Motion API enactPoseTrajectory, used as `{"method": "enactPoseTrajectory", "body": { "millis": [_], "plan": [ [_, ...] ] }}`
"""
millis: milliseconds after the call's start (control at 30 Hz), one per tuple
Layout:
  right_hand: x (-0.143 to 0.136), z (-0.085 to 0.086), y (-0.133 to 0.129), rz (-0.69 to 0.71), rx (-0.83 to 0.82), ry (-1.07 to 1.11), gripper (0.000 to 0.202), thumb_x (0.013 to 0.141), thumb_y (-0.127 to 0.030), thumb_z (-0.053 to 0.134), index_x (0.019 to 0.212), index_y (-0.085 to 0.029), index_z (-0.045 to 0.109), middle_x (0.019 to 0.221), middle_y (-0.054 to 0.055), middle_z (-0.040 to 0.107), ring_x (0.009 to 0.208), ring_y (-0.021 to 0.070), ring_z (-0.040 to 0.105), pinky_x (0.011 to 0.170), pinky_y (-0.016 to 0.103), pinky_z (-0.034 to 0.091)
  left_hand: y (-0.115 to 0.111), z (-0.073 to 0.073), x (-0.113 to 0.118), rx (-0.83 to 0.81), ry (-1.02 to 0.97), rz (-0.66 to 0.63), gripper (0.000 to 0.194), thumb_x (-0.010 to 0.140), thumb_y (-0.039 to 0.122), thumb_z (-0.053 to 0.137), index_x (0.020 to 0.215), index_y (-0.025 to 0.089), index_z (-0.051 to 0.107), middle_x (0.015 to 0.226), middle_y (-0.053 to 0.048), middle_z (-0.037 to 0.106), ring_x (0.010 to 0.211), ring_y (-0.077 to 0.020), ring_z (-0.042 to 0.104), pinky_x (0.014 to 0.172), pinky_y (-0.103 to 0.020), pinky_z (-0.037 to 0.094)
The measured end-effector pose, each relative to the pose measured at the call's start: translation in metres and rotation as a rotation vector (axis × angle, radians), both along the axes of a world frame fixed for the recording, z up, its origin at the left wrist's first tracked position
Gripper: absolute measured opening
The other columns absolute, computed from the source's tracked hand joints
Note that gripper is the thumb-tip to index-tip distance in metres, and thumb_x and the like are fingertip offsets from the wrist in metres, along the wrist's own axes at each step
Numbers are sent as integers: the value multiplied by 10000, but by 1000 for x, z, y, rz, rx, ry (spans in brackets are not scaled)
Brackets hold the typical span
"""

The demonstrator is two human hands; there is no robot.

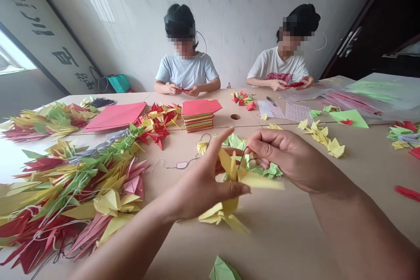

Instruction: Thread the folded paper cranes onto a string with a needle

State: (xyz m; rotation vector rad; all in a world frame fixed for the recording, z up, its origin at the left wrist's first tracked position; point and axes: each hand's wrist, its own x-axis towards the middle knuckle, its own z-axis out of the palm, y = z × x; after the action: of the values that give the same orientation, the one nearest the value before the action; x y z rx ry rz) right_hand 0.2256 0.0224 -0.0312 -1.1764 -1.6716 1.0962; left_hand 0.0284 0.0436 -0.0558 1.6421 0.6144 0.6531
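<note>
Yellow folded paper (234, 168): up in the gap of the left hand (203, 179), between its raised index finger and its thumb, pointed wings sticking out past the fingers.
Left hand: thumb laid across the paper's lower front, index finger stretched up well apart from it; the other fingers are mostly hidden behind, the paper held between thumb and fingers.
Right hand (285, 155): thumb and index finger closed in a pinch on a dark cord (242, 157), just beside the paper; the cord runs down to it.
Lower yellow pieces (215, 214): just under the left thumb, blurred; I can't tell whether they hang or lie.
Green folded pieces (271, 170): on the table (278, 236), behind and below the right fingers.
Left side: a big heap of strung folded paper (78, 183), red, yellow, green and pink.
Middle: a paper stack (198, 122) with red on top, beside red and yellow folded pieces (160, 120).
Far side: 2 people (187, 70) (282, 65) seated, each with red paper in their hands.
</note>
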Motion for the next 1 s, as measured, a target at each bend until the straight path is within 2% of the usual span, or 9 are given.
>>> {"method": "enactPoseTrajectory", "body": {
  "millis": [133,233,333,433,533,633,833,900,1000],
  "plan": [
    [-2,-9,1,-36,16,45,350,916,-481,531,710,-197,528,631,-44,421,571,88,377,516,225,305,-1,4,-6,-120,-135,65,826,843,240,650,1482,368,142,820,-5,602,687,-152,593,630,-292,526],
    [0,-14,0,-8,-7,-8,356,911,-491,530,715,-193,536,625,-35,423,572,95,386,517,227,327,-2,5,-5,-92,-113,131,809,861,225,626,1488,375,137,740,23,559,553,-94,493,529,-227,449],
    [3,-13,0,-19,-18,-88,347,898,-506,541,736,-199,564,646,-25,432,592,107,386,516,231,327,-1,2,-3,-61,-157,119,728,892,198,565,1485,373,181,911,-18,617,684,-117,548,617,-239,472],
    [6,-11,-1,-21,-16,-128,323,896,-506,544,762,-215,591,656,-23,448,608,114,391,519,230,330,1,-1,1,-111,-246,63,559,924,200,522,1440,310,339,1104,-42,625,905,-148,572,759,-249,473],
    [8,-11,-1,-14,-6,-179,312,888,-499,553,760,-219,604,656,-24,470,592,113,401,510,229,338,2,-3,4,-195,-255,55,417,908,243,578,1320,242,517,1045,-40,660,910,-150,585,740,-229,468],
    [9,-10,-1,-8,9,-236,299,883,-488,558,757,-224,618,646,-28,490,566,107,412,493,226,337,3,-4,5,-230,-225,92,375,885,309,620,1246,216,581,930,-31,668,856,-151,595,696,-228,466],
    [11,-7,-2,-58,55,-305,265,867,-471,585,774,-233,656,672,-18,563,600,117,490,523,228,392,5,-4,5,-106,-192,124,184,883,309,620,991,163,653,857,-27,636,805,-137,570,677,-228,445],
    [12,-6,-2,-70,59,-320,273,869,-479,580,776,-236,660,691,-13,592,625,125,522,542,231,418,5,-3,5,-105,-239,107,153,886,256,614,1014,174,630,864,-21,638,787,-123,566,687,-225,449],
    [11,-6,-3,-83,62,-325,267,872,-483,575,822,-242,676,742,-1,635,668,137,560,577,241,449,4,-2,6,-154,-292,102,297,888,200,602,1178,232,542,837,4,638,760,-117,579,708,-239,467]
  ]
}}
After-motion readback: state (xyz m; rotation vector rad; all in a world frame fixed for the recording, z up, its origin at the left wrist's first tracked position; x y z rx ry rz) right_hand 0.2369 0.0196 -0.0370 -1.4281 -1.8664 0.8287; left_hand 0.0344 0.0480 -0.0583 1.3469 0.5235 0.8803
